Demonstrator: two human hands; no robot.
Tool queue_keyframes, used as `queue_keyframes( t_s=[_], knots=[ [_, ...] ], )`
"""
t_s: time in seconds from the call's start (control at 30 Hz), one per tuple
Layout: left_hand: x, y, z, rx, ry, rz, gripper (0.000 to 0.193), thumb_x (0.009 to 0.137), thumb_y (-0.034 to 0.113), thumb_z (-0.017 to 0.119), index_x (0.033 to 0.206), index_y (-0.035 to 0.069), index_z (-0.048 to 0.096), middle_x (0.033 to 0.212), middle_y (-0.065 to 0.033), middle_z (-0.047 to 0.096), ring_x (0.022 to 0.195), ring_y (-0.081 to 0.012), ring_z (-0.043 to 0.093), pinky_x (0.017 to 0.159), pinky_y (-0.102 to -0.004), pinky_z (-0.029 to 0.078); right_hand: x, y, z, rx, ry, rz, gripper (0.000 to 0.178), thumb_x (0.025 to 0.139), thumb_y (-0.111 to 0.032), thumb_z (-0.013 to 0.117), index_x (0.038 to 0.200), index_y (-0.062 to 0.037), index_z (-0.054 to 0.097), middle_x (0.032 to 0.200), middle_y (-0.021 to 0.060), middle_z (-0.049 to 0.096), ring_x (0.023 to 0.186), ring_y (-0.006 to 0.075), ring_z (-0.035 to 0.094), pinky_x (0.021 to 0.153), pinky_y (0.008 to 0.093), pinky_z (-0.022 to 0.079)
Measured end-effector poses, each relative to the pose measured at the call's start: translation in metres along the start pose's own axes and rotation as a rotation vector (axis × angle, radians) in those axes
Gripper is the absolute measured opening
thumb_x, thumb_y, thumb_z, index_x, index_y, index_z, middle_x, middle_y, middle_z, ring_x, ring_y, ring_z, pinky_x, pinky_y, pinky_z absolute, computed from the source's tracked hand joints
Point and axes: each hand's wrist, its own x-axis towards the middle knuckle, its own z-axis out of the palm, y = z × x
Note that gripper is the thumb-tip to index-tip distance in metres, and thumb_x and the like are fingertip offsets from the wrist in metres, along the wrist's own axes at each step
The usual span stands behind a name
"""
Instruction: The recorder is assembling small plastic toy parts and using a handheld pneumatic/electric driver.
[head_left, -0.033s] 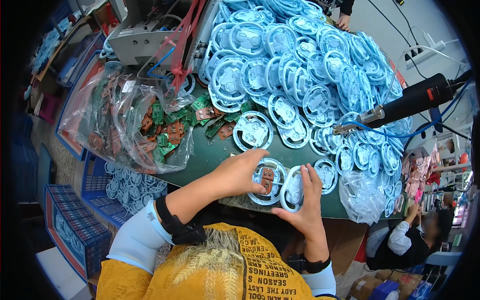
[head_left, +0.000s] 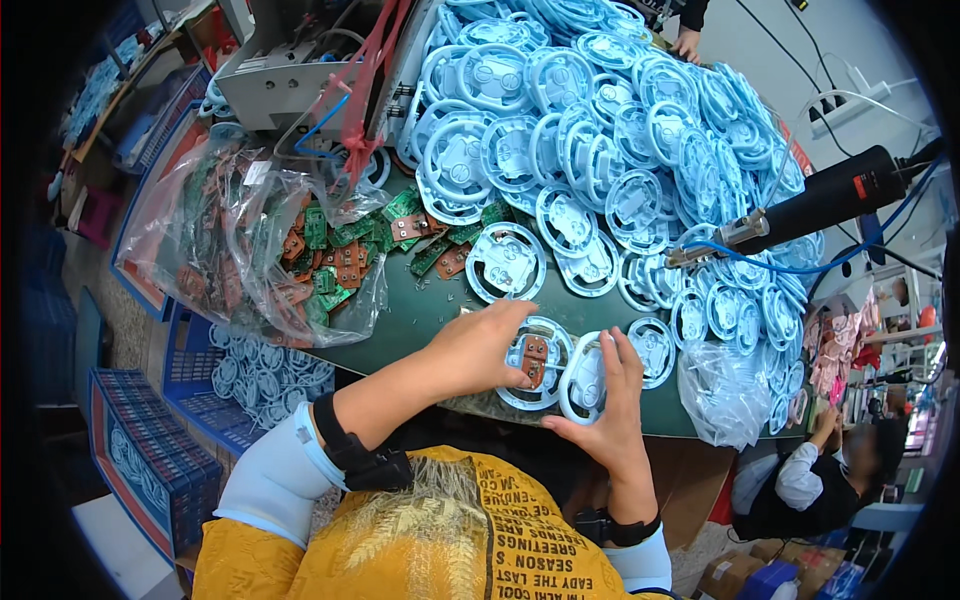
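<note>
Shell [head_left: 552, 368], pale blue, wheel-shaped, lies face up on the green bench [head_left: 425, 318] right in front of the worker, brown circuit board [head_left: 534, 360] sitting in its middle. Left hand [head_left: 478, 345] is at its left side, thumb and fingers spread apart, thumb tip by the board; can't tell if it's pressing or just steadying. Right hand [head_left: 612, 408] has a second shell [head_left: 584, 386] between thumb and fingers, tilted, just right of the first. Handling, my read: light, stiff plastic, smooth enough to slide, thin spokes may flex. Take it by the outer rim, both sides; keep fingers off the board's parts, likely the fragile bit. Further out: shell heap [head_left: 560, 125] beyond, loose boards [head_left: 345, 255] in a clear bag [head_left: 225, 240] to the left, black cylindrical tool [head_left: 825, 203] to the right.
</note>
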Motion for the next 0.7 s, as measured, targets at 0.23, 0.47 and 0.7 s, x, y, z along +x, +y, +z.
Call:
queue_keyframes(
  t_s=[0.23, 0.47, 0.7],
  knots=[
    [-0.013, 0.004, 0.012, 0.085, 0.121, 0.003, 0.077, 0.073, 0.021, 0.081, 0.138, 0.003, 0.043, 0.116, -0.0211, 0.060, 0.101, -0.0394, 0.064, 0.087, -0.0445, 0.052, 0.010, -0.012, 0.014, 0.032, -0.051, -0.084, 0.115, 0.054, -0.046, 0.093, 0.147, -0.0063, 0.039, 0.148, 0.0237, 0.035, 0.132, 0.0432, 0.039, 0.108, 0.0519, 0.031],
    [-0.032, -0.007, -0.009, -0.502, 0.008, -0.322, 0.046, 0.095, 0.009, 0.060, 0.137, -0.004, 0.047, 0.078, -0.0073, 0.067, 0.057, -0.0110, 0.064, 0.049, -0.0257, 0.051, 0.024, -0.021, 0.027, -0.041, -0.117, -0.152, 0.113, 0.053, -0.044, 0.093, 0.147, -0.0094, 0.040, 0.147, 0.0232, 0.035, 0.131, 0.0433, 0.040, 0.106, 0.0536, 0.030],
    [-0.032, -0.009, -0.003, -0.736, -0.058, -0.339, 0.037, 0.094, 0.005, 0.056, 0.130, -0.006, 0.054, 0.079, -0.0116, 0.070, 0.059, -0.0165, 0.068, 0.051, -0.0280, 0.054, 0.032, -0.022, 0.026, -0.094, -0.180, -0.173, 0.116, 0.050, -0.043, 0.094, 0.147, -0.0099, 0.040, 0.147, 0.0227, 0.035, 0.133, 0.0429, 0.039, 0.106, 0.0545, 0.030]
  ],
)
